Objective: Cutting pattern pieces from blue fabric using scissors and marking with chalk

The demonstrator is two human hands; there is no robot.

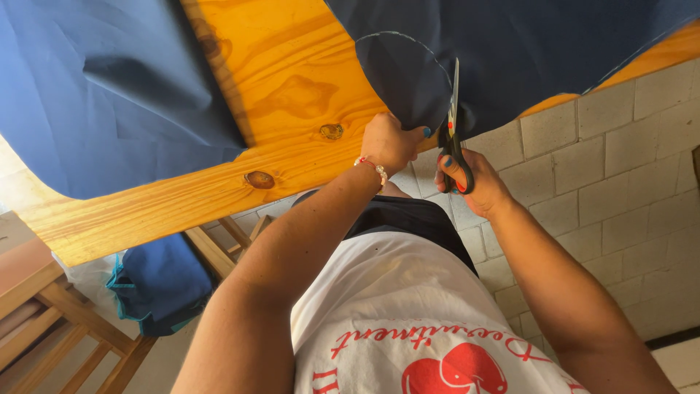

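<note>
A dark navy fabric (510, 51) with a white chalk curve lies on the wooden table (292, 95) and hangs over its near edge. My left hand (390, 140) pinches the fabric's edge at the table rim; a beaded bracelet circles its wrist. My right hand (474, 182) holds black-handled scissors (453, 124), blades pointing up into the fabric close to the chalk line. Both hands sit close together at the table's edge.
A second, lighter blue fabric (102, 87) covers the table's left part. Under the table stand wooden stools (65, 321) and a blue bag or cloth bundle (160, 284). The floor is paved in pale grey blocks (620, 175).
</note>
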